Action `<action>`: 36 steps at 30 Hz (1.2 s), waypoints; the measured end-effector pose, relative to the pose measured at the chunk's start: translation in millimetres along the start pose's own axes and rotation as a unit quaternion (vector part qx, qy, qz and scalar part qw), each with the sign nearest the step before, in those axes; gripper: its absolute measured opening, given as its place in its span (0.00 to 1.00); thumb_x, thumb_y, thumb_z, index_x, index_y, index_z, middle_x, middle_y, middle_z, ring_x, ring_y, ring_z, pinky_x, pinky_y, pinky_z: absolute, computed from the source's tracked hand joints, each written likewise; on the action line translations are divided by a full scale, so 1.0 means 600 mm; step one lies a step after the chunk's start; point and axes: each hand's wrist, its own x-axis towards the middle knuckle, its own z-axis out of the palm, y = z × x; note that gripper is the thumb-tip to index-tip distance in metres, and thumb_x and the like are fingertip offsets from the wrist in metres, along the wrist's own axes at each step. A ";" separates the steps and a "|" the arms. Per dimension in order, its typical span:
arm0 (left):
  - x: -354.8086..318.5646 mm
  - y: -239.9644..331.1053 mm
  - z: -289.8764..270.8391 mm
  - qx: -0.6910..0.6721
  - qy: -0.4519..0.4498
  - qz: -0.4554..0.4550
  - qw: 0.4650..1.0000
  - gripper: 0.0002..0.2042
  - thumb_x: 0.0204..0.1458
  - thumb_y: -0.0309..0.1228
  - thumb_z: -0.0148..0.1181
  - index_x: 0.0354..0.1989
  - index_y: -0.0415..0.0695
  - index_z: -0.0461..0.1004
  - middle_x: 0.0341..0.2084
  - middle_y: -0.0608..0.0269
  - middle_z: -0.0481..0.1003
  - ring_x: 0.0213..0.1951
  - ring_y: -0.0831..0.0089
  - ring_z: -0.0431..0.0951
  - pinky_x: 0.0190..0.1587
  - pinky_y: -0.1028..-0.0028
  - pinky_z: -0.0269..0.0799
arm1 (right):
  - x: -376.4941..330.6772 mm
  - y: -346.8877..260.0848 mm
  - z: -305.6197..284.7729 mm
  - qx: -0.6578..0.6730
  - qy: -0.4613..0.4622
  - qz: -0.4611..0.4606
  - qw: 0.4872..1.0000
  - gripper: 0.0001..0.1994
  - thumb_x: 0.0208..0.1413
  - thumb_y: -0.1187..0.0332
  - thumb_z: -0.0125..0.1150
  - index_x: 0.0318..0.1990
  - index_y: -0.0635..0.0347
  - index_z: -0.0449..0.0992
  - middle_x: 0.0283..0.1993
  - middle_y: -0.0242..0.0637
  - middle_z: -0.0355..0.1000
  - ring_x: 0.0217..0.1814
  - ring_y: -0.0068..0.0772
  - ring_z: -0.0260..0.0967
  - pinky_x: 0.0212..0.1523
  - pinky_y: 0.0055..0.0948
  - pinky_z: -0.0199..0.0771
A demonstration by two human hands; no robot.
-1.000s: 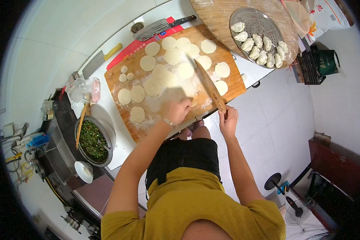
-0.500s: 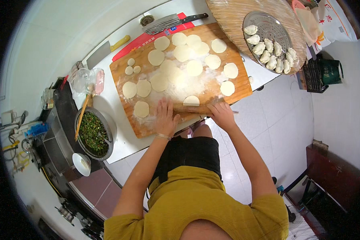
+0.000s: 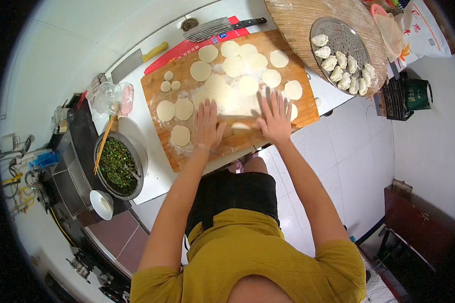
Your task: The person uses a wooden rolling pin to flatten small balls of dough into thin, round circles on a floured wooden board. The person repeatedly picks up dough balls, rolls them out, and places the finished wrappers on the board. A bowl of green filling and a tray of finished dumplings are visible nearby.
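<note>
On the wooden board point(image 3: 162, 91), both hands lie flat with fingers spread on a rolling pin point(image 3: 240, 121): left hand point(image 3: 208, 126) at its left end, right hand point(image 3: 274, 117) at its right, a dough piece point(image 3: 240, 127) beneath, round wrappers point(image 3: 235, 65) beyond

Pale cream dough rounds point(image 3: 230, 65) lie on an orange-brown wooden cutting board point(image 3: 163, 144) dusted white with flour. White dumplings point(image 3: 342, 68) sit on a perforated silver steamer tray point(image 3: 333, 29). Dark green chopped filling point(image 3: 114, 166) fills a grey metal bowl point(image 3: 138, 160). The person's shirt point(image 3: 247, 262) is mustard yellow.
</note>
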 end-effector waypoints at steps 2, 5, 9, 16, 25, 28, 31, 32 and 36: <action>0.021 -0.005 0.000 -0.017 -0.017 0.001 1.000 0.38 0.56 0.45 0.51 0.71 0.41 0.45 0.71 0.46 0.45 0.70 0.44 0.45 0.69 0.49 0.43 | 0.013 0.003 0.001 0.005 0.021 0.006 1.000 0.36 0.59 0.45 0.48 0.72 0.46 0.49 0.76 0.46 0.41 0.77 0.54 0.38 0.71 0.62 0.35; -0.033 -0.007 -0.004 -0.004 -0.043 0.024 0.999 0.38 0.56 0.44 0.52 0.71 0.42 0.45 0.71 0.46 0.46 0.70 0.44 0.44 0.69 0.48 0.41 | -0.036 -0.003 0.005 0.046 -0.007 -0.004 0.999 0.35 0.60 0.45 0.47 0.71 0.48 0.51 0.75 0.47 0.43 0.76 0.55 0.39 0.71 0.61 0.35; -0.121 -0.030 0.032 -0.019 -0.052 0.031 0.998 0.38 0.55 0.44 0.53 0.72 0.44 0.46 0.72 0.48 0.43 0.71 0.43 0.43 0.70 0.47 0.38 | -0.107 -0.022 -0.021 0.054 -0.015 -0.080 0.995 0.32 0.57 0.50 0.52 0.67 0.52 0.57 0.69 0.46 0.53 0.71 0.52 0.48 0.69 0.57 0.44; 0.036 0.024 -0.026 -0.065 -0.038 0.190 0.979 0.34 0.51 0.42 0.61 0.66 0.47 0.58 0.68 0.54 0.54 0.70 0.52 0.50 0.69 0.49 0.44 | -0.036 0.023 -0.011 0.094 0.042 -0.142 0.985 0.17 0.49 0.70 0.58 0.48 0.58 0.72 0.41 0.38 0.68 0.45 0.42 0.66 0.46 0.38 0.66; 0.041 0.076 -0.015 -0.274 -0.073 0.198 0.938 0.09 0.49 0.31 0.63 0.38 0.44 0.76 0.38 0.59 0.78 0.44 0.56 0.76 0.49 0.61 0.71 | -0.081 0.017 -0.063 0.260 -0.086 0.007 0.962 0.15 0.54 0.66 0.61 0.48 0.61 0.73 0.40 0.43 0.72 0.43 0.47 0.70 0.44 0.39 0.70; 0.043 0.111 -0.055 -0.310 -0.108 0.170 0.929 0.07 0.51 0.30 0.63 0.36 0.42 0.77 0.34 0.59 0.79 0.38 0.59 0.79 0.44 0.64 0.74 | -0.103 0.024 -0.073 0.422 -0.166 0.164 0.876 0.14 0.57 0.65 0.61 0.48 0.63 0.74 0.37 0.47 0.73 0.40 0.47 0.72 0.42 0.38 0.72; 0.063 0.149 -0.054 -0.404 -0.158 0.067 0.898 0.06 0.53 0.29 0.62 0.35 0.41 0.76 0.32 0.59 0.80 0.35 0.65 0.80 0.40 0.68 0.74 | -0.130 0.039 -0.070 0.489 -0.084 0.240 0.835 0.14 0.59 0.66 0.59 0.49 0.64 0.74 0.36 0.48 0.74 0.35 0.42 0.72 0.39 0.34 0.72; 0.078 0.160 -0.047 -0.438 -0.173 0.027 0.882 0.06 0.54 0.29 0.62 0.35 0.41 0.76 0.32 0.59 0.80 0.35 0.68 0.80 0.39 0.70 0.74 | -0.136 0.050 -0.073 0.444 -0.056 0.248 0.859 0.14 0.59 0.66 0.59 0.49 0.65 0.74 0.36 0.48 0.74 0.35 0.42 0.73 0.38 0.34 0.72; 0.146 0.138 0.107 -0.528 -0.100 -0.022 0.843 0.08 0.53 0.26 0.62 0.40 0.41 0.74 0.32 0.55 0.79 0.35 0.67 0.80 0.40 0.71 0.74 | -0.150 0.067 -0.100 0.344 0.051 0.275 0.896 0.13 0.60 0.67 0.58 0.48 0.66 0.74 0.38 0.48 0.75 0.35 0.42 0.74 0.38 0.35 0.73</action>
